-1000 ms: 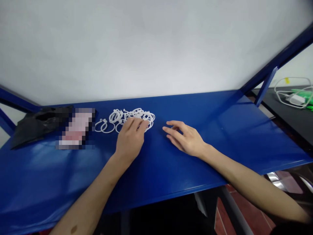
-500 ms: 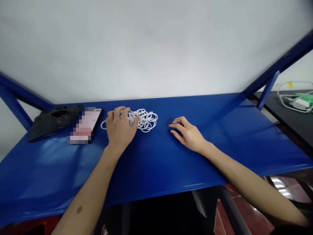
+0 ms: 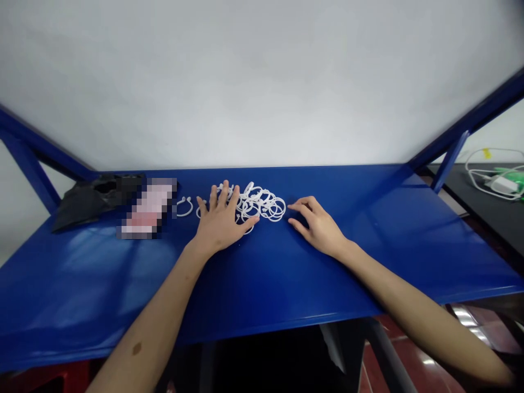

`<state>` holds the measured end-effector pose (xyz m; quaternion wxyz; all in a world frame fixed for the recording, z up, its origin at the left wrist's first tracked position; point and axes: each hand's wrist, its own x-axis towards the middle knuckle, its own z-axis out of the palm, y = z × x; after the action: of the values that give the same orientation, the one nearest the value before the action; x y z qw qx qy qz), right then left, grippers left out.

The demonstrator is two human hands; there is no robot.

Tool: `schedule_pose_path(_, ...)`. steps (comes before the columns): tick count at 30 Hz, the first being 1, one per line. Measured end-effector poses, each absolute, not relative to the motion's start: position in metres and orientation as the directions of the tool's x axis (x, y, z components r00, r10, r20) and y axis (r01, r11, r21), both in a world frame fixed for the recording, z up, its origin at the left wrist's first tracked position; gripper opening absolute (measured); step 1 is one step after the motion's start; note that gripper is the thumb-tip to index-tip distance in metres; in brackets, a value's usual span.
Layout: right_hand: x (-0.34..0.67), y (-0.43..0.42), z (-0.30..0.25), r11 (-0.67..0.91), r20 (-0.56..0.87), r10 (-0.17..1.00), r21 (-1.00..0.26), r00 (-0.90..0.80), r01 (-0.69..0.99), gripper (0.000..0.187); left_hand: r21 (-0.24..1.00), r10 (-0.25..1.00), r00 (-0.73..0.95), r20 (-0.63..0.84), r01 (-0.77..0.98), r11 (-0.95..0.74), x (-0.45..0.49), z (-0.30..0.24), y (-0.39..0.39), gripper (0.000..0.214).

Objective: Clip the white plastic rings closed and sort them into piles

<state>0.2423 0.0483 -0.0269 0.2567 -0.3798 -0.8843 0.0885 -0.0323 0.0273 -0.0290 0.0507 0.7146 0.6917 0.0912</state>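
A loose pile of thin white open rings (image 3: 270, 206), with small knobs at their ends, lies on the blue table (image 3: 262, 284). My left hand (image 3: 223, 221) rests over the pile's left part with its fingers spread, hiding some of the rings. One single ring (image 3: 185, 206) lies apart, to the left of that hand. Just right of the pile is my right hand (image 3: 321, 224), its fingers bent but apart and nothing between them; the fingertips come close to the nearest rings.
A phone (image 3: 147, 210), partly blurred out, lies left of the rings beside a crumpled black bag (image 3: 88, 199). Behind the table rises a white wall (image 3: 262, 82). Blue frame bars (image 3: 450, 161) slant at both sides. A white cable (image 3: 477, 174) sits on a dark surface at right.
My left hand has moved right and spread its fingers. The white rings have shifted right toward my right hand and spread out, leaving one ring behind on the left.
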Motion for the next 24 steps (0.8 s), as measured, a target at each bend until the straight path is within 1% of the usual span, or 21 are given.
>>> schedule_pose_path(2, 0.237, 0.05, -0.028, 0.7, 0.403, 0.711, -0.324, -0.577, 0.637, 0.04, 0.205, 0.996, 0.021, 0.087, 0.978, -0.038, -0.032, -0.028, 0.028, 0.094)
schedule_pose_path(4, 0.231, 0.051, -0.03, 0.718, 0.396, 0.691, -0.285, -0.604, 0.635, 0.044, 0.206, 0.989, -0.01, 0.151, 0.978, -0.022, -0.034, -0.025, 0.028, 0.087)
schedule_pose_path(7, 0.22, 0.054, -0.029, 0.751, 0.363, 0.656, -0.233, -0.662, 0.618, 0.039, 0.217, 0.957, -0.143, 0.252, 0.972, 0.088, -0.039, -0.02, 0.028, 0.08)
schedule_pose_path(9, 0.211, 0.055, -0.028, 0.759, 0.363, 0.645, -0.206, -0.672, 0.618, 0.035, 0.236, 0.932, -0.26, 0.251, 0.951, 0.201, -0.045, -0.02, 0.028, 0.085)
schedule_pose_path(11, 0.202, 0.056, -0.027, 0.759, 0.377, 0.641, -0.186, -0.668, 0.624, 0.032, 0.25, 0.924, -0.322, 0.205, 0.93, 0.269, -0.05, -0.024, 0.028, 0.092)
schedule_pose_path(14, 0.192, 0.057, -0.025, 0.764, 0.382, 0.634, -0.178, -0.672, 0.62, 0.026, 0.248, 0.943, -0.289, 0.166, 0.938, 0.244, -0.053, -0.03, 0.03, 0.093)
schedule_pose_path(17, 0.186, 0.056, -0.024, 0.755, 0.377, 0.648, -0.207, -0.662, 0.622, 0.021, 0.247, 0.956, -0.218, 0.196, 0.955, 0.167, -0.049, -0.032, 0.03, 0.085)
schedule_pose_path(19, 0.184, 0.055, -0.023, 0.731, 0.386, 0.676, -0.248, -0.627, 0.635, 0.022, 0.245, 0.959, -0.18, 0.219, 0.961, 0.125, -0.044, -0.031, 0.03, 0.081)
schedule_pose_path(21, 0.182, 0.055, -0.022, 0.709, 0.399, 0.7, -0.289, -0.592, 0.643, 0.029, 0.238, 0.965, -0.13, 0.226, 0.968, 0.075, -0.04, -0.03, 0.03, 0.08)
schedule_pose_path(24, 0.179, 0.057, -0.022, 0.719, 0.382, 0.692, -0.297, -0.612, 0.628, 0.051, 0.213, 0.979, -0.012, 0.203, 0.976, -0.033, -0.036, -0.031, 0.03, 0.076)
